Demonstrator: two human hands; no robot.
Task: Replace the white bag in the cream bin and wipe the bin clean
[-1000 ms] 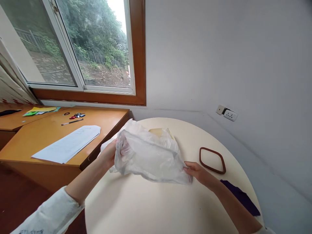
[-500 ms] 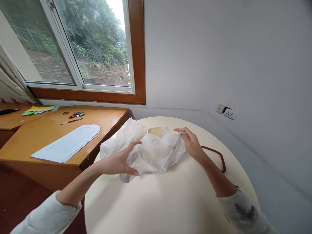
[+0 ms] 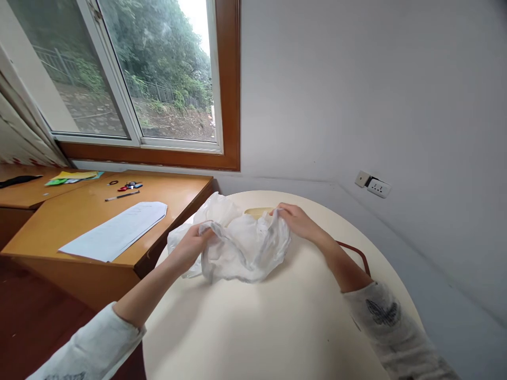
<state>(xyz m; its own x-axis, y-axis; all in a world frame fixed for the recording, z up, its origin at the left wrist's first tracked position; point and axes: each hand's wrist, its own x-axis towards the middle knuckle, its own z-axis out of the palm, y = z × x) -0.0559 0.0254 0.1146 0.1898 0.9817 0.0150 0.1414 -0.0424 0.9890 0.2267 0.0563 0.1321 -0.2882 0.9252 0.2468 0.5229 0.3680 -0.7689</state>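
A crumpled white plastic bag (image 3: 245,253) is stretched between both hands above the round cream table (image 3: 253,327). Its left edge is pinched in my left hand (image 3: 194,244), with the fingers partly covered by the plastic. My right hand (image 3: 295,219) grips the bag's upper right edge, so the mouth is spread between the two. Behind it lies more crumpled white plastic (image 3: 222,208); I cannot tell whether it is the same bag. A pale yellow object with a rounded edge (image 3: 256,212) shows just beyond the bag, mostly hidden.
A reddish-brown curved strip (image 3: 358,252) lies on the table right of my right forearm. On the wooden desk (image 3: 170,184) at left are paper sheets (image 3: 119,229), a pen (image 3: 122,196), keys (image 3: 130,186) and coloured papers (image 3: 75,176). A wall socket (image 3: 379,187) is at right.
My left hand has closed on the bag's edge and risen slightly. My right hand has moved left with its edge, and the bag's near side has lifted.
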